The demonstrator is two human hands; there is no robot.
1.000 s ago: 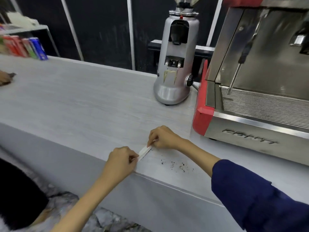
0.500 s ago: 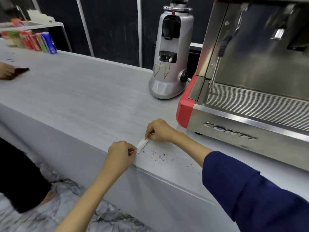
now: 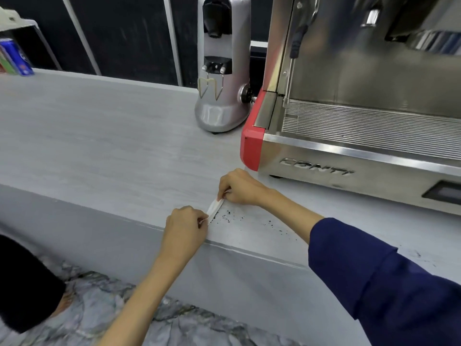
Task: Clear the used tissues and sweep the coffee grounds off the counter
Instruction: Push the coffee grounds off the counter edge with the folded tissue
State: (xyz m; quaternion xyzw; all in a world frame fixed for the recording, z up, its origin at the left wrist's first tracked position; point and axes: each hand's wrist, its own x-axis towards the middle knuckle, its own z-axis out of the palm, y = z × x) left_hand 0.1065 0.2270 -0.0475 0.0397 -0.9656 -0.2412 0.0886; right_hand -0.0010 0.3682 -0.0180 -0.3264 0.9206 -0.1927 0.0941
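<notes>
Hands point(image 3: 185, 227) apparently pinching tissue point(image 3: 215, 207) ends

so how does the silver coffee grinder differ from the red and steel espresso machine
The silver coffee grinder is tall and narrow with a rounded base; the red and steel espresso machine is wide and boxy. The grinder is grey all over, while the machine has a red corner panel and a ribbed tray. The grinder stands farther back. Both sit on the grey counter.
</notes>
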